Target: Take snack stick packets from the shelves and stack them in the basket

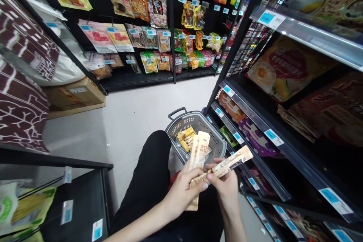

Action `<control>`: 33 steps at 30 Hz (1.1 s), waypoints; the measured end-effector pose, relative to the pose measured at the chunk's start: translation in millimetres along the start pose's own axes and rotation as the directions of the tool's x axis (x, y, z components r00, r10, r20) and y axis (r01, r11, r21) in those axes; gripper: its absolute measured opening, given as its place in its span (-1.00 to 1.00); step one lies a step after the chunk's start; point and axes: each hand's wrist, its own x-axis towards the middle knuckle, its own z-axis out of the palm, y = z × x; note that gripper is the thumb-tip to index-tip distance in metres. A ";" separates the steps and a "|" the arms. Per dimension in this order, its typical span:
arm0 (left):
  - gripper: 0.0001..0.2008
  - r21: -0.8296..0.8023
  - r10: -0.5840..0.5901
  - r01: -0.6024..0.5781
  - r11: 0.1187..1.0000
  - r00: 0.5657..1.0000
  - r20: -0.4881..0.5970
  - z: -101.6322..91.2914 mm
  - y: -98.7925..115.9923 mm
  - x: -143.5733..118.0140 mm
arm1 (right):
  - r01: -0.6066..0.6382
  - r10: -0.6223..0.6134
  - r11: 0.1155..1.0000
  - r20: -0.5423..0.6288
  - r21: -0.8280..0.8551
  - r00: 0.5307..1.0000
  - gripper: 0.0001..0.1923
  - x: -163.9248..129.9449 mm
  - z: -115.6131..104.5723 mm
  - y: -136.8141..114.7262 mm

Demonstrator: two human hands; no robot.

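Note:
My left hand (183,193) holds a bunch of long tan snack packets (199,150) upright, low in the middle of the view. My right hand (225,185) pinches one more slim tan packet (229,163), which points up and to the right toward the shelf. Both hands are close together, above my black-trousered knee. Just behind them a grey plastic shopping basket (187,119) stands on the floor with yellow packets (185,138) inside.
Black store shelves (283,147) with blue price tags run along the right, holding flat food packets. More shelves with hanging snack bags (147,38) line the far wall. A cardboard box (75,96) sits on the floor at left. Pale floor (136,109) lies between.

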 end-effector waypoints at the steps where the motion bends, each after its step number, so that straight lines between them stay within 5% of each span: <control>1: -0.73 0.006 0.006 -0.006 1.000 1.000 0.002 -0.7 -0.2 -0.3 | -0.010 0.010 1.000 0.003 -0.005 1.000 -0.55 0.3 1.0 0.9; 5: -0.75 0.063 -0.004 0.003 0.998 1.000 0.007 -4.2 -0.1 -2.7 | 0.001 0.004 0.999 -0.131 0.041 0.991 -0.63 9.8 -6.8 -6.1; 9: -0.77 0.102 0.006 -0.008 0.995 1.000 0.022 -4.2 0.1 -5.6 | 0.220 -0.175 0.972 -0.380 0.080 0.908 -0.69 25.4 -21.5 -23.7; 15: -0.75 0.097 0.002 -0.007 0.995 0.999 0.051 -2.9 1.0 -4.4 | 0.283 -0.205 0.951 -0.432 0.123 0.878 -0.76 29.2 -31.0 -27.6; 17: -0.72 0.032 -0.004 0.003 0.999 0.999 0.042 -3.1 -0.4 -3.3 | 0.257 -0.181 0.950 -0.356 0.179 0.917 -0.73 23.8 -34.2 -22.4; 20: -0.66 -0.222 -0.104 0.124 0.967 0.989 0.102 -1.6 -6.4 -2.2 | 0.148 -0.144 0.949 -0.036 0.279 0.989 -0.54 12.8 -36.8 -13.1; 22: -0.63 -0.443 -0.219 0.306 0.843 0.946 0.238 1.1 -12.0 -1.9 | 0.101 -0.153 0.952 0.163 0.288 0.975 -0.47 7.1 -34.7 -7.8; 25: -0.56 -0.564 -0.256 0.449 0.693 0.885 0.390 4.9 -19.3 -1.9 | 0.143 -0.203 0.956 0.223 0.256 0.954 -0.54 5.3 -27.2 -5.2; 29: -0.44 -0.433 -0.086 0.179 0.884 0.971 0.224 4.1 -22.7 -0.6 | 0.281 -0.291 0.928 0.007 0.243 0.957 -0.65 9.3 -19.4 -12.7; 33: -0.47 -0.314 -0.060 0.098 0.944 0.990 0.128 1.0 -21.0 2.9 | 0.196 -0.153 0.968 -0.250 0.158 0.956 -0.69 7.1 -11.5 -16.1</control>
